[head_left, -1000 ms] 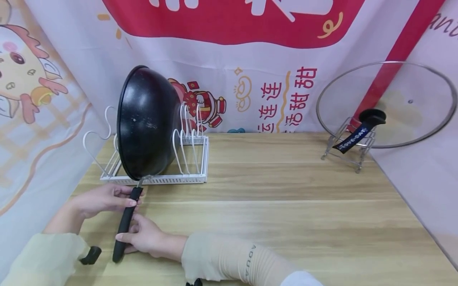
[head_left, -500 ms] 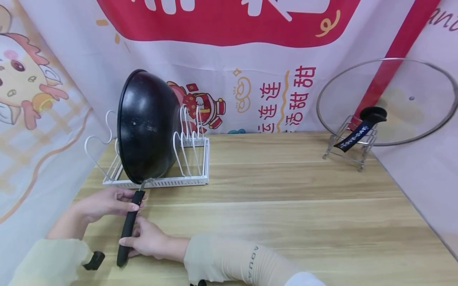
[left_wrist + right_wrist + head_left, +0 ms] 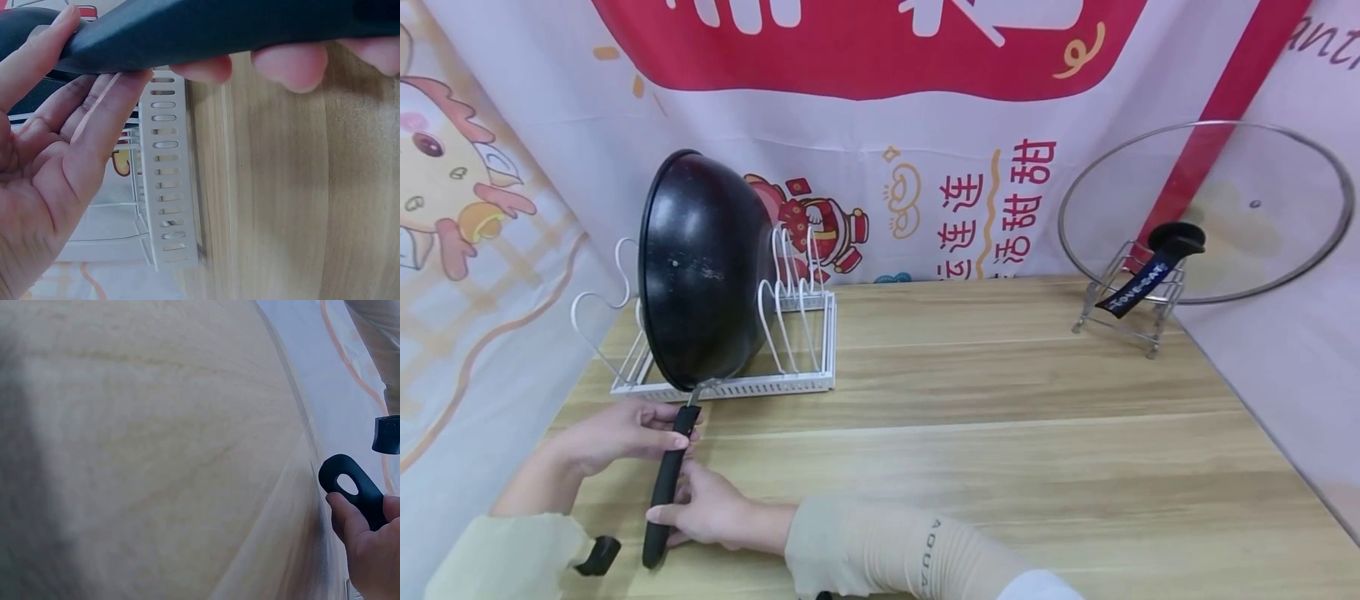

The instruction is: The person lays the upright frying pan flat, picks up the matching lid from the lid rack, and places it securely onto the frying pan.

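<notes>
Head | wok (image 3: pixel 703 267) | wood-grain table (image 3: pixel 1000 467) | printed backdrop (image 3: pixel 850 125) | right wrist: blur, probably table

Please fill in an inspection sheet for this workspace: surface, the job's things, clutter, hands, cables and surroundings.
Surface: wood-grain table, light brown.
Job's things: black wok turned on its side in a white rack; its black handle points toward the person.
Clutter: glass lid held up by a wire stand at the right, apart from the wok.
Hands: left hand pinches the handle near the wok; right hand grips it nearer the free end.
Cables: nothing seen.
Surroundings: printed cloth behind and at both sides.
</notes>
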Demonstrator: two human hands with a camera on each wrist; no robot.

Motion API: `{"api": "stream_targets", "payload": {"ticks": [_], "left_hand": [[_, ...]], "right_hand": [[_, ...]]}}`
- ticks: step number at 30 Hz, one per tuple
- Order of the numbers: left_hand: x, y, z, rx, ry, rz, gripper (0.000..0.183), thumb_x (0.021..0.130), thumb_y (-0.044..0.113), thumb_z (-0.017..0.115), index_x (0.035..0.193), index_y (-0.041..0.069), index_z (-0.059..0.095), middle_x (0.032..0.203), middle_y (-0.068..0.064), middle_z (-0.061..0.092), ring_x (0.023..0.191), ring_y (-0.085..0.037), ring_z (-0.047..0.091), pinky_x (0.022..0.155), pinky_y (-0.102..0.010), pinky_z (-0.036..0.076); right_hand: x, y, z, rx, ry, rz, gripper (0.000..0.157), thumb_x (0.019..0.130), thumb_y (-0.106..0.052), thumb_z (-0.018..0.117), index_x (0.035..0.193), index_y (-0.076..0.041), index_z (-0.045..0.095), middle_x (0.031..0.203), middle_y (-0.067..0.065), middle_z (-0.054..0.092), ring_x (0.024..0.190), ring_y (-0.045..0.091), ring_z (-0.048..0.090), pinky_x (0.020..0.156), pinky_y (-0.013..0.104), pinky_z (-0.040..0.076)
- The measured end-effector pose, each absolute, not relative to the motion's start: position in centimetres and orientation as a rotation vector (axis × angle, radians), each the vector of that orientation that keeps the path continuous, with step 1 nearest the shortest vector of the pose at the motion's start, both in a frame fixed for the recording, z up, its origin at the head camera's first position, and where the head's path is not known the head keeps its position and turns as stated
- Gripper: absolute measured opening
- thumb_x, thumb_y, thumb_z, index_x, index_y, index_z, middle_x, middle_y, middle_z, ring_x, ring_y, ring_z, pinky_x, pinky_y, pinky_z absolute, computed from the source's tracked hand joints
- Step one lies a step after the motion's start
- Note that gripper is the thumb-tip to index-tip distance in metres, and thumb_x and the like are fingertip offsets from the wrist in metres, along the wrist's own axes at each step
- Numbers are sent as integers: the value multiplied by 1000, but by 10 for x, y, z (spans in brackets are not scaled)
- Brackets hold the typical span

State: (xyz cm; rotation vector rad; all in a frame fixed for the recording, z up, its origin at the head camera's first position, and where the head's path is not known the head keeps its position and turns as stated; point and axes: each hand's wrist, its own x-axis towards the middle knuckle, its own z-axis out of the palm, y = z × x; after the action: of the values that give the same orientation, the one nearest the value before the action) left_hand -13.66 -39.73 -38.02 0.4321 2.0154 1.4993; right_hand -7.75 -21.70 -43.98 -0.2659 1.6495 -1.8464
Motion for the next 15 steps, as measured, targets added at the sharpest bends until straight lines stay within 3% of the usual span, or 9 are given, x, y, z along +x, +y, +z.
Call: {"api": "stream_targets", "payload": {"ticks": [7,15], "left_hand": [[-137,-395,-379,446,2048,1498,33,100,-3,59,123,-27,53,109,-3,75,101,-10,69,87,-24,57],[-134,-393,-374,436,2101,1494,45,99,-2,61,126,-33,42,113,-5,74,103,-12,70,87,-24,57]], "right_hand": [[-81,-214,-436,-316,1736,-1785,30,92,10,69,110,-10,54,77,2,56,71,27,72,61,33,62],[-83,-214,-432,-347,1747,-1765,29,92,10,68,107,-9,53,79,1,56,69,29,73,60,32,62]]}}
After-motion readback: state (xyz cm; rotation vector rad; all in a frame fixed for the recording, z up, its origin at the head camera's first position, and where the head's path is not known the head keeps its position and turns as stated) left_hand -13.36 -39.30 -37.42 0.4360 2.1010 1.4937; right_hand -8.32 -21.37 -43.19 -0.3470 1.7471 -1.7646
